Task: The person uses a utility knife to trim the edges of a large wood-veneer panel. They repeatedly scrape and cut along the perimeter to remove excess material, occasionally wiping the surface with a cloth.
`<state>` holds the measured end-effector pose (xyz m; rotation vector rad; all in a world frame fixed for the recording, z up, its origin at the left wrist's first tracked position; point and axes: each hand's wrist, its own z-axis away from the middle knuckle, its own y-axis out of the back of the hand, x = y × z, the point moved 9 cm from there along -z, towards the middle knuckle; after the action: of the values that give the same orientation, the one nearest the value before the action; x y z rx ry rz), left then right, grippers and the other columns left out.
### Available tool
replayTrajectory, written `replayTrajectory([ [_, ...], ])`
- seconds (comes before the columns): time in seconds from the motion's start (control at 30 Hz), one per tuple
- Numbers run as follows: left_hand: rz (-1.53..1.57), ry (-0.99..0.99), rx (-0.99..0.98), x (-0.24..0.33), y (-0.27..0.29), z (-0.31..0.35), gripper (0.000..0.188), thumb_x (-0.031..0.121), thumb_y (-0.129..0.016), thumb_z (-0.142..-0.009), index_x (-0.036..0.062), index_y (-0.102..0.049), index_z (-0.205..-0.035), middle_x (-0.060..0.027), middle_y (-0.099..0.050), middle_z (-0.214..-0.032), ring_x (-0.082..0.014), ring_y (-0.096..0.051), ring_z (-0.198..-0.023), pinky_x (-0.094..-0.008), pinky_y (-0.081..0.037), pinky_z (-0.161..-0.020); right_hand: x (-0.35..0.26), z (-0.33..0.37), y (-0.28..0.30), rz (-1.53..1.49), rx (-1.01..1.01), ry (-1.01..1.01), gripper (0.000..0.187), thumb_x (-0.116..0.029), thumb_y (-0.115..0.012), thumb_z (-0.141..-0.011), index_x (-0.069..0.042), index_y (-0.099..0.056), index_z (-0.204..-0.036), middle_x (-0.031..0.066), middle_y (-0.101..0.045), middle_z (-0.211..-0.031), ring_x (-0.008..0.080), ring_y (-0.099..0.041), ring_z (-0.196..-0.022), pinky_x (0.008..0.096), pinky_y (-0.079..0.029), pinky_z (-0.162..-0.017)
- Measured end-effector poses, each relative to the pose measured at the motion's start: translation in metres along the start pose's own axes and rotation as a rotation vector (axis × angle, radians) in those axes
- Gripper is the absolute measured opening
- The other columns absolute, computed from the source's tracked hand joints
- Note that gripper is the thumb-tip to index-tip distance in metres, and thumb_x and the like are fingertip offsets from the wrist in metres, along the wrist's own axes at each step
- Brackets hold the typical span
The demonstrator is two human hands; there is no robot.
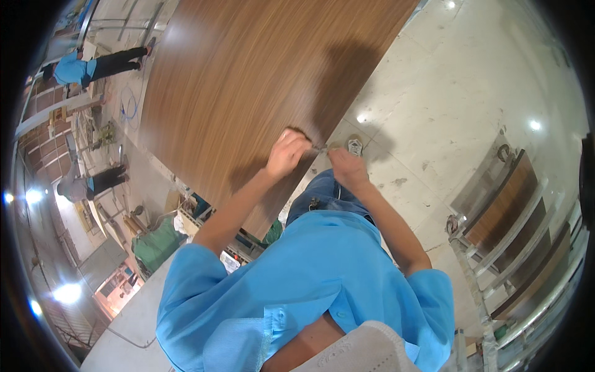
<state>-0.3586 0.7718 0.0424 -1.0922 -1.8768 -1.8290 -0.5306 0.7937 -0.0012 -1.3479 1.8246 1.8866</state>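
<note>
A large wood-grain panel (260, 80) stretches out ahead of me, brown with fine darker streaks. Over its right edge, my left hand (288, 153) is closed in a pinch, fingertips together. My right hand (348, 167) pinches too, just off that edge above the floor. Between the two sets of fingertips runs a small, thin, dark grey piece (319, 149), which both hands appear to grip. It is too small to tell its kind. Shadows of my arms and head fall across the panel.
A pale tiled floor (446, 105) lies to the right, with a metal rack (514, 248) holding brown boards. At the far left stand two people, one in a blue shirt (71, 68). A green bag (156, 245) sits near my left elbow. My shoe (354, 146) shows below my right hand.
</note>
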Motion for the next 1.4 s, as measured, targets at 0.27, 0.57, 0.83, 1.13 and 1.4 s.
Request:
replayTrajectory([
  [0.27,-0.005,-0.081,0.179,-0.009,-0.035,-0.193,0.01,0.005,-0.073,-0.088,0.0077,-0.076,-0.097,-0.0083,-0.074,-0.101,-0.0337,-0.066,-0.101,-0.0433,-0.054,-0.089,0.123,-0.121,0.099,0.236,0.343,-0.022,0.01,-0.011,-0.065,-0.096,-0.016,-0.07,-0.104,0.008,-0.068,-0.093,0.0321,-0.07,-0.081,0.044,-0.059,-0.067],
  [0.57,-0.037,-0.041,0.112,-0.01,-0.023,-0.103,0.01,0.008,-0.077,-0.088,0.0079,-0.079,-0.098,-0.0075,-0.074,-0.103,-0.0318,-0.065,-0.104,-0.0423,-0.053,-0.091,0.06,-0.064,0.053,0.225,0.273,0.007,0.014,-0.01,-0.069,-0.095,-0.013,-0.068,-0.108,0.0073,-0.067,-0.095,0.0302,-0.071,-0.08,0.0413,-0.058,-0.065],
  [0.83,0.03,-0.039,0.161,-0.013,0.005,0.084,0.011,0.006,-0.079,-0.087,0.0076,-0.079,-0.098,-0.0082,-0.073,-0.102,-0.0304,-0.065,-0.104,-0.0407,-0.054,-0.091,-0.049,0.048,-0.03,0.123,0.21,0.018,0.017,-0.006,-0.069,-0.092,-0.01,-0.067,-0.109,0.0088,-0.066,-0.094,0.0314,-0.07,-0.075,0.0412,-0.057,-0.062],
  [1.13,0.011,-0.007,0.134,-0.007,0.037,0.255,0.012,0.003,-0.079,-0.086,0.0063,-0.077,-0.098,-0.0079,-0.071,-0.102,-0.0311,-0.064,-0.1,-0.0411,-0.052,-0.089,-0.166,0.153,-0.111,0.102,0.217,0.021,0.02,-0.003,-0.069,-0.086,-0.011,-0.065,-0.105,0.0086,-0.061,-0.089,0.0299,-0.068,-0.075,0.04,-0.057,-0.061],
  [1.4,0.036,0.052,0.088,-0.007,0.05,0.35,0.016,-0.001,-0.079,-0.083,0.005,-0.076,-0.098,-0.0081,-0.07,-0.1,-0.031,-0.064,-0.098,-0.0401,-0.052,-0.087,-0.221,0.211,-0.156,0.027,0.086,0.034,0.021,-0.004,-0.068,-0.089,-0.007,-0.067,-0.11,0.0101,-0.066,-0.092,0.0314,-0.07,-0.076,0.0401,-0.057,-0.06],
])
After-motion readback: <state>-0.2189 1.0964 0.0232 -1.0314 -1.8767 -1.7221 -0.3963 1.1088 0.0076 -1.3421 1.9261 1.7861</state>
